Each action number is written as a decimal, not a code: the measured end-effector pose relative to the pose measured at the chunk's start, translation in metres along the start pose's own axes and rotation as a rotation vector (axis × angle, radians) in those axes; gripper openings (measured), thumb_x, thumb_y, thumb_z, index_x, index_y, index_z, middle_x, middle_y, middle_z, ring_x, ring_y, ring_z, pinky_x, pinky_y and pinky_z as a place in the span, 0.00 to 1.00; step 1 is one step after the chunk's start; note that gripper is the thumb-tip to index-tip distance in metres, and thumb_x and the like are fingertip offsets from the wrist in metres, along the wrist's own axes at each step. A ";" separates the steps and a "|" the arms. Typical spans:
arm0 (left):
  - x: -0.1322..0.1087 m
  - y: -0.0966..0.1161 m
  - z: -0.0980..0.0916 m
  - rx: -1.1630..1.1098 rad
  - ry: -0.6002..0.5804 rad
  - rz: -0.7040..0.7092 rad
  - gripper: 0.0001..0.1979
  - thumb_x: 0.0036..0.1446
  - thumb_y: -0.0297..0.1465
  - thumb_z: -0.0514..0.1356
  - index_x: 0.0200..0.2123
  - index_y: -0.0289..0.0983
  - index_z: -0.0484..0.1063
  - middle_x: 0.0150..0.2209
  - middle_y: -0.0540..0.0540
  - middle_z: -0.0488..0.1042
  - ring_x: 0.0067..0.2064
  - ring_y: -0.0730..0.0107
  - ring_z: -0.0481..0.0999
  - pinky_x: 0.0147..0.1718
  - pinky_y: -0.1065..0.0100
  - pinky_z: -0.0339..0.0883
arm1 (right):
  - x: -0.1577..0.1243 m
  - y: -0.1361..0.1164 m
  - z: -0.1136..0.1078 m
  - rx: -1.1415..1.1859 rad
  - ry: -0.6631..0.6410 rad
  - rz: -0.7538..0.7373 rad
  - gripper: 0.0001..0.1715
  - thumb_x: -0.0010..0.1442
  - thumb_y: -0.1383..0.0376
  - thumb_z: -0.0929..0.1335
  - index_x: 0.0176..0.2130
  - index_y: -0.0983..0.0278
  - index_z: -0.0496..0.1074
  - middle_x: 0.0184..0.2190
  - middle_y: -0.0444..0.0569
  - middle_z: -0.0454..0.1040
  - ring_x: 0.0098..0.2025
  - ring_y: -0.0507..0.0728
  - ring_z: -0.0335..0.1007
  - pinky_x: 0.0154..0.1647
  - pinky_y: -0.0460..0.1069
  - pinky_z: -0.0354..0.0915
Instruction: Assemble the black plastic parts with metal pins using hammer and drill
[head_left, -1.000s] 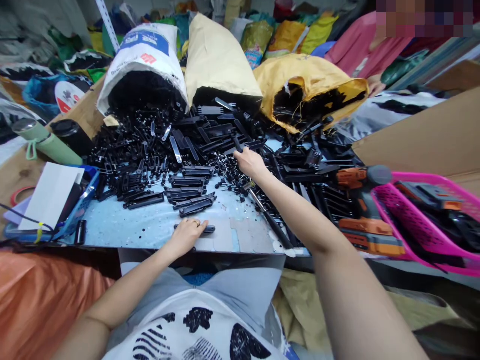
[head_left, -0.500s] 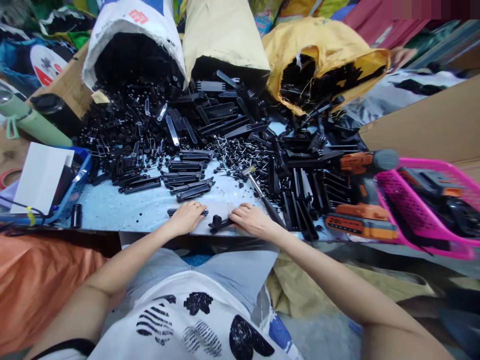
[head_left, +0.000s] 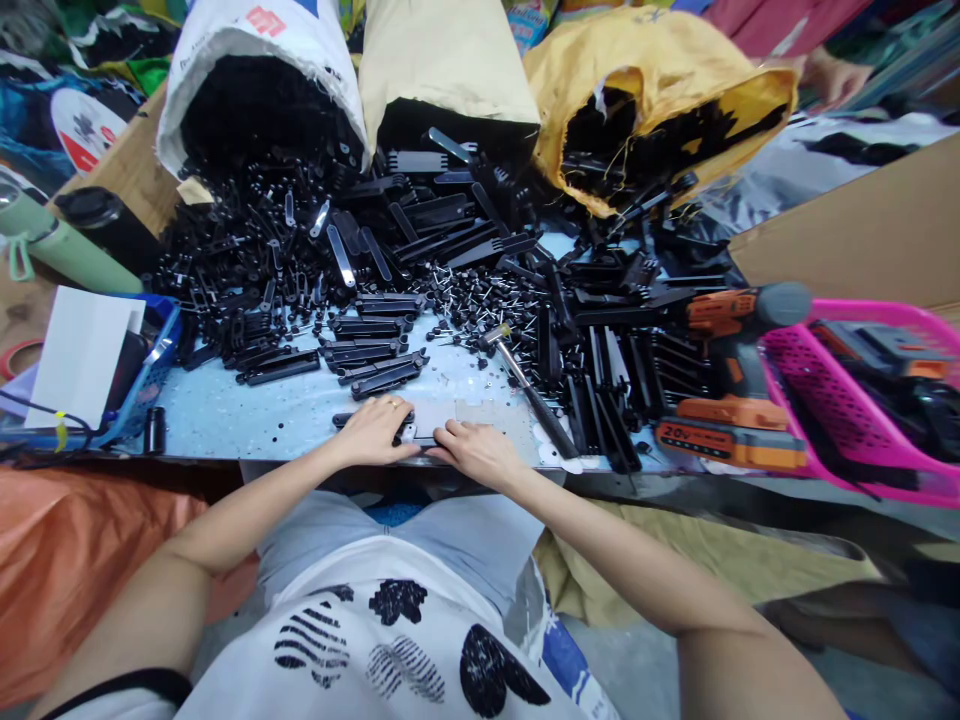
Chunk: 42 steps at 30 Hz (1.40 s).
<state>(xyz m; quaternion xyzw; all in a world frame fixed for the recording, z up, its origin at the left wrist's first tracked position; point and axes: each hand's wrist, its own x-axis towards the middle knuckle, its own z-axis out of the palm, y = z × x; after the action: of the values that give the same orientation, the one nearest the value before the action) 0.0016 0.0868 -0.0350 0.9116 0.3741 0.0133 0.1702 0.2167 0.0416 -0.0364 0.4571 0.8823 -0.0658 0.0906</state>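
Note:
My left hand (head_left: 377,430) rests at the table's front edge, fingers bent down around a black plastic part (head_left: 426,442) that shows only in a small gap. From the other side my right hand (head_left: 476,450) pinches that same part, its fingers closed. Most of the part is hidden under both hands. Another black strip (head_left: 342,420) pokes out left of my left hand. Beneath my hands lies a flat metal plate (head_left: 499,412). A small hammer (head_left: 534,392) lies to the right of my right hand, and a row of black folded pieces (head_left: 382,373) sits just beyond my left.
Loose black parts (head_left: 255,270) and small pins (head_left: 480,300) heap up before three sacks, one of them yellow (head_left: 660,70). At right are an orange cordless drill (head_left: 731,430) and a pink basket (head_left: 817,420); at left, a blue basket (head_left: 161,350). Another person's hand (head_left: 836,78) shows top right.
My right hand has moved left with the black part, up against my left hand. The part's knobbed end, seen before, is now covered. The view has shifted slightly.

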 end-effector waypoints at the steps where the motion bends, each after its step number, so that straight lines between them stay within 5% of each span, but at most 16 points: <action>1: -0.001 -0.001 0.001 -0.004 0.019 -0.001 0.27 0.52 0.49 0.57 0.47 0.36 0.62 0.44 0.41 0.69 0.46 0.55 0.67 0.44 0.58 0.61 | -0.001 -0.002 -0.002 -0.008 0.015 0.011 0.27 0.67 0.50 0.50 0.42 0.63 0.65 0.37 0.50 0.69 0.35 0.54 0.68 0.28 0.47 0.49; 4: -0.006 -0.005 0.006 -0.024 0.099 -0.004 0.32 0.48 0.54 0.58 0.47 0.36 0.61 0.43 0.40 0.69 0.43 0.56 0.70 0.40 0.60 0.64 | -0.002 -0.007 -0.008 -0.042 0.072 0.013 0.27 0.68 0.52 0.48 0.43 0.63 0.65 0.37 0.52 0.70 0.36 0.55 0.66 0.30 0.47 0.49; 13: -0.013 -0.011 0.019 -0.051 0.343 0.107 0.21 0.56 0.48 0.55 0.42 0.36 0.64 0.38 0.42 0.71 0.41 0.60 0.73 0.39 0.63 0.66 | 0.003 -0.008 -0.041 -0.155 0.133 -0.092 0.23 0.69 0.56 0.50 0.43 0.65 0.65 0.36 0.53 0.70 0.36 0.55 0.65 0.31 0.48 0.48; 18: -0.010 -0.006 0.015 -0.043 0.248 0.042 0.24 0.54 0.51 0.56 0.41 0.36 0.66 0.35 0.43 0.72 0.38 0.61 0.73 0.36 0.65 0.66 | 0.008 0.009 -0.034 -0.138 0.117 -0.145 0.23 0.68 0.54 0.52 0.40 0.64 0.66 0.35 0.50 0.70 0.34 0.54 0.64 0.31 0.48 0.47; 21: 0.016 0.005 0.004 0.002 0.141 0.079 0.26 0.56 0.50 0.54 0.47 0.35 0.64 0.42 0.40 0.72 0.45 0.58 0.71 0.41 0.63 0.64 | 0.006 0.028 -0.016 -0.090 0.122 -0.119 0.25 0.67 0.51 0.53 0.38 0.64 0.68 0.34 0.50 0.71 0.36 0.54 0.64 0.32 0.48 0.49; 23: 0.051 0.009 -0.006 0.055 0.174 0.058 0.21 0.61 0.41 0.52 0.53 0.36 0.61 0.49 0.39 0.69 0.52 0.58 0.66 0.47 0.60 0.61 | 0.007 0.042 -0.007 -0.082 0.155 -0.041 0.24 0.67 0.52 0.54 0.39 0.64 0.68 0.36 0.51 0.71 0.40 0.55 0.63 0.36 0.48 0.51; 27: 0.133 0.003 -0.027 0.139 0.127 -0.248 0.14 0.60 0.22 0.48 0.45 0.31 0.69 0.44 0.36 0.73 0.50 0.56 0.68 0.48 0.56 0.59 | 0.026 0.064 -0.004 -0.102 0.239 0.398 0.18 0.67 0.58 0.55 0.43 0.65 0.67 0.40 0.53 0.71 0.43 0.57 0.63 0.36 0.48 0.54; 30: 0.163 -0.006 -0.036 0.130 0.081 -0.295 0.14 0.57 0.18 0.48 0.38 0.28 0.73 0.39 0.34 0.74 0.45 0.59 0.72 0.45 0.59 0.62 | 0.049 0.073 -0.004 -0.057 0.194 0.656 0.15 0.66 0.62 0.57 0.43 0.67 0.67 0.40 0.56 0.70 0.42 0.57 0.65 0.33 0.47 0.56; 32: 0.161 -0.012 -0.039 0.135 0.105 -0.281 0.15 0.57 0.17 0.47 0.39 0.29 0.73 0.40 0.34 0.74 0.46 0.60 0.72 0.45 0.61 0.63 | 0.057 0.078 -0.002 0.013 0.193 0.646 0.14 0.64 0.65 0.57 0.43 0.68 0.67 0.41 0.56 0.70 0.40 0.57 0.66 0.34 0.47 0.58; 38: 0.135 -0.028 -0.037 0.106 0.112 -0.281 0.13 0.57 0.21 0.52 0.43 0.30 0.72 0.44 0.35 0.72 0.48 0.57 0.71 0.46 0.61 0.65 | 0.040 0.076 -0.007 0.385 0.489 0.331 0.14 0.61 0.66 0.62 0.44 0.67 0.71 0.41 0.53 0.71 0.41 0.55 0.68 0.43 0.48 0.63; 42: 0.155 -0.025 -0.032 0.052 0.095 -0.303 0.14 0.56 0.19 0.52 0.44 0.30 0.71 0.45 0.34 0.72 0.48 0.58 0.72 0.47 0.62 0.65 | 0.029 0.055 -0.026 0.613 0.438 0.296 0.11 0.57 0.65 0.66 0.40 0.66 0.73 0.36 0.50 0.75 0.34 0.53 0.70 0.40 0.48 0.65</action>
<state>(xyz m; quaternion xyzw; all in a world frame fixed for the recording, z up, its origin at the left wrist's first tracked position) 0.0914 0.2196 -0.0288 0.8471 0.5153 0.0209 0.1285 0.2428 0.1012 -0.0189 0.5882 0.7449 -0.2133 -0.2314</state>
